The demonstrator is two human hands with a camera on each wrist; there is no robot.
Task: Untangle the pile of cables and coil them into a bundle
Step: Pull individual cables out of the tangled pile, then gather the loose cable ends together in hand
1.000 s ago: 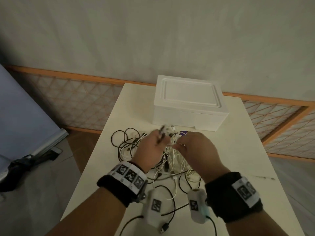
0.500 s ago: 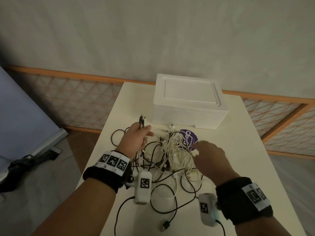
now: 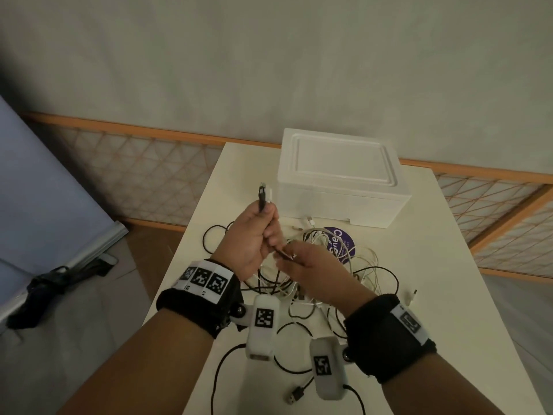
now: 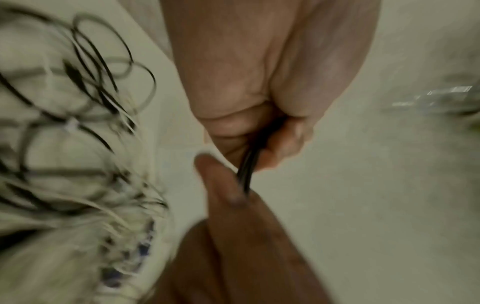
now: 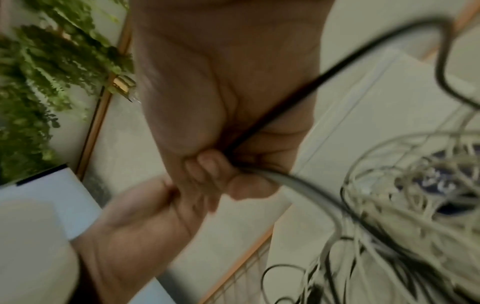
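Observation:
A tangled pile of black and white cables [image 3: 329, 265] lies on the cream table [image 3: 434, 295]. My left hand [image 3: 254, 232] is raised above the pile and grips a black cable [image 3: 261, 196] whose plug end sticks up out of the fist. Just right of it, my right hand [image 3: 302, 265] pinches the same black cable [image 3: 282, 254] lower down, and in the right wrist view this black cable [image 5: 272, 115] runs across the palm into the curled fingers. In the blurred left wrist view the black cable [image 4: 249, 170] passes between both hands, with the pile [image 4: 78, 144] to the left.
A white foam box [image 3: 341, 178] stands at the table's far end. A purple round label [image 3: 339, 245] lies under the cables. A loose USB plug [image 3: 294, 395] lies near the front edge, and a small white plug [image 3: 412, 296] at the right. An orange lattice railing [image 3: 134, 172] runs behind.
My left hand lifted the black cable's plug end higher and nearer the box. My right hand moved left from the pile's right side and took hold of the same cable below the left hand.

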